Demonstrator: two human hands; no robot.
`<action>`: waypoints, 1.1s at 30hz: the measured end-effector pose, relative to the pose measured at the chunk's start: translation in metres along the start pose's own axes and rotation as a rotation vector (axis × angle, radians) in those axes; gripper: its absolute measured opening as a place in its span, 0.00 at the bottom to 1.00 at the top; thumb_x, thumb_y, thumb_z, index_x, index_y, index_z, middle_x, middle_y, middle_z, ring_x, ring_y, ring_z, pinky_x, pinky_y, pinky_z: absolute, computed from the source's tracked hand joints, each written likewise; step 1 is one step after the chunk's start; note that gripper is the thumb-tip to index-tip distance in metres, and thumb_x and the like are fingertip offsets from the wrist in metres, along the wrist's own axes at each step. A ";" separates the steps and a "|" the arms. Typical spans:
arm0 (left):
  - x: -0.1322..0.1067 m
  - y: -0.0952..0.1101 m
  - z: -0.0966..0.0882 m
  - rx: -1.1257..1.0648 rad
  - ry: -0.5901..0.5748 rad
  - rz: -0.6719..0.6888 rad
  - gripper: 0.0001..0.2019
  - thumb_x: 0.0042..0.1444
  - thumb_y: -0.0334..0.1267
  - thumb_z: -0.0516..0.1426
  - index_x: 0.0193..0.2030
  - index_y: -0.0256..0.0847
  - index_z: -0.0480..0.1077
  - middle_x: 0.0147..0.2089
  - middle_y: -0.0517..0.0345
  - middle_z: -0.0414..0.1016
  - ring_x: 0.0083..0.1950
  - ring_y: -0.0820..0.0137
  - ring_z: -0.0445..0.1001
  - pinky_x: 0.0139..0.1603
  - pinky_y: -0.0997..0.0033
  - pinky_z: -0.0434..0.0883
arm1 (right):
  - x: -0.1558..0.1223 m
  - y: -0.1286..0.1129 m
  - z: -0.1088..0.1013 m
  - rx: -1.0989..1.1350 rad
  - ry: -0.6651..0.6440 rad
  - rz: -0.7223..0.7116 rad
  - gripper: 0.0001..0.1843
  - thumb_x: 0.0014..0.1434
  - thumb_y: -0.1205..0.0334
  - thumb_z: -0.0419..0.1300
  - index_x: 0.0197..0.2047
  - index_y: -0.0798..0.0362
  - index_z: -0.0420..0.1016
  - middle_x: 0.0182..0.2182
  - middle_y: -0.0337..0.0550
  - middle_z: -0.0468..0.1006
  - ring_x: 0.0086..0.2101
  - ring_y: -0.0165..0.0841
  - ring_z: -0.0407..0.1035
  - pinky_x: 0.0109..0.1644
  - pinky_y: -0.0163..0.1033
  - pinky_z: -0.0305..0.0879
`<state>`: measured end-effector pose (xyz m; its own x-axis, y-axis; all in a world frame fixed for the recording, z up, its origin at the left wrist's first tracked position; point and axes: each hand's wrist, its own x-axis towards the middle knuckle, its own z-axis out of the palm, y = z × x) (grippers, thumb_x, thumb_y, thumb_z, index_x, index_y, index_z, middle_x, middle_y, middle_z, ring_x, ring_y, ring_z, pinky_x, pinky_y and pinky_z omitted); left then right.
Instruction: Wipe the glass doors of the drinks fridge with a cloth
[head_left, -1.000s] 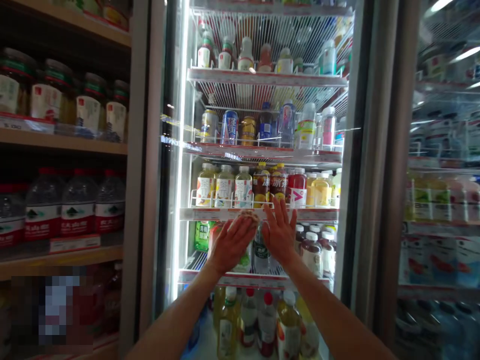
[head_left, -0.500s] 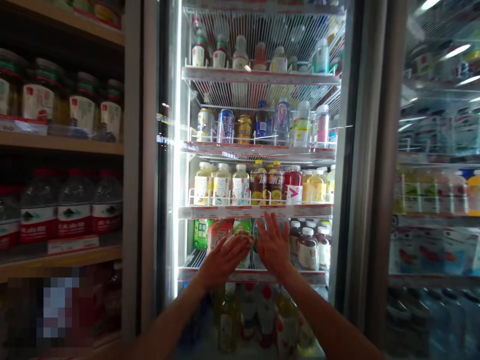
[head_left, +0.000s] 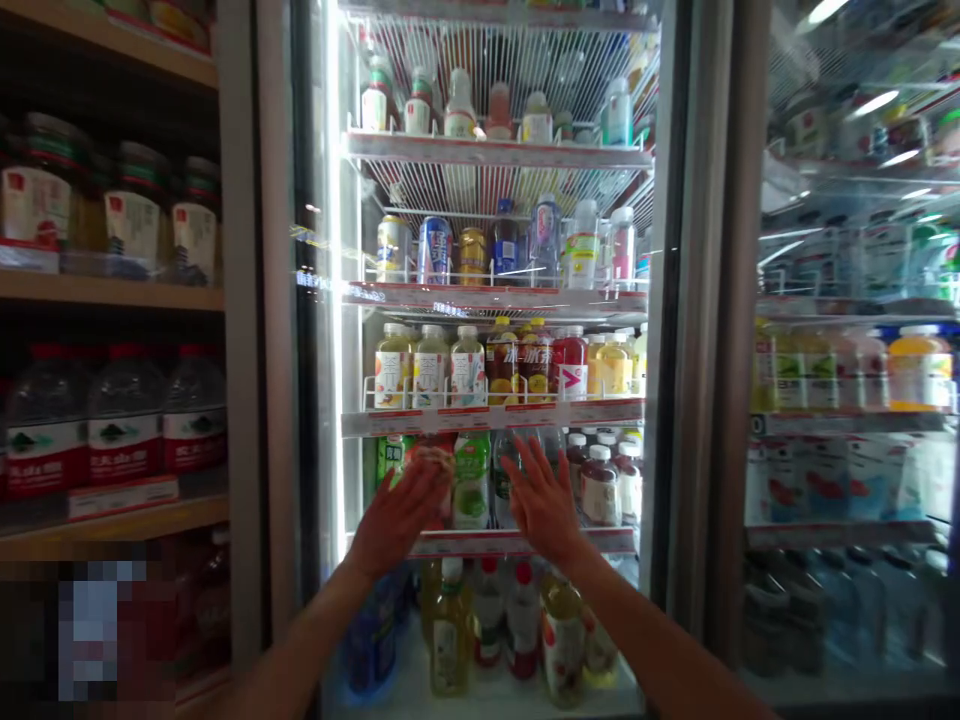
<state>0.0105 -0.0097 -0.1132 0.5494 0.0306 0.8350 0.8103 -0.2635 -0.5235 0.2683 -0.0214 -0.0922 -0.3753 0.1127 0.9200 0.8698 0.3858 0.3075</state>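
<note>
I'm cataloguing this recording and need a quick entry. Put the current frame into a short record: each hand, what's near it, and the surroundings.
left hand: fingers extended over a cloth, slightly blurred
right hand: fingers spread, palm toward the glass door; contact cannot be told
behind the glass: bottles and cans on shelves
picture left: red-capped bottles on a rack
picture right: another cooler with drinks
unreadable: pixelated patch, lower left
</note>
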 end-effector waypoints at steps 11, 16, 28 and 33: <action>0.049 0.021 0.011 0.001 0.031 0.275 0.25 0.60 0.34 0.49 0.64 0.48 0.55 0.67 0.59 0.55 0.70 0.68 0.44 0.70 0.59 0.44 | 0.010 0.026 -0.001 -0.043 0.046 0.000 0.22 0.61 0.65 0.49 0.58 0.53 0.65 0.61 0.50 0.62 0.66 0.38 0.40 0.67 0.54 0.29; 0.084 0.012 0.015 0.057 0.207 -0.254 0.25 0.59 0.33 0.51 0.64 0.40 0.56 0.67 0.47 0.55 0.71 0.62 0.40 0.69 0.55 0.45 | 0.012 0.045 -0.007 -0.062 0.060 0.053 0.26 0.61 0.66 0.49 0.63 0.55 0.57 0.62 0.52 0.60 0.66 0.38 0.39 0.67 0.55 0.33; 0.149 0.030 0.020 0.019 0.206 -0.228 0.23 0.60 0.34 0.49 0.63 0.39 0.58 0.67 0.49 0.55 0.72 0.63 0.38 0.68 0.55 0.49 | 0.001 0.076 -0.023 -0.111 0.095 0.144 0.29 0.62 0.64 0.48 0.66 0.54 0.50 0.63 0.52 0.58 0.65 0.39 0.43 0.66 0.55 0.38; 0.133 0.068 0.034 -0.079 0.066 0.370 0.22 0.59 0.34 0.50 0.60 0.43 0.61 0.68 0.59 0.54 0.71 0.63 0.43 0.69 0.58 0.48 | -0.012 0.094 -0.030 -0.157 0.118 0.169 0.31 0.63 0.64 0.47 0.68 0.53 0.44 0.64 0.53 0.56 0.65 0.40 0.43 0.66 0.56 0.39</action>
<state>0.1454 0.0092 -0.0432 0.7856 -0.1415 0.6024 0.5399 -0.3188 -0.7790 0.3640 -0.0139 -0.0665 -0.1882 0.0524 0.9807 0.9595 0.2229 0.1722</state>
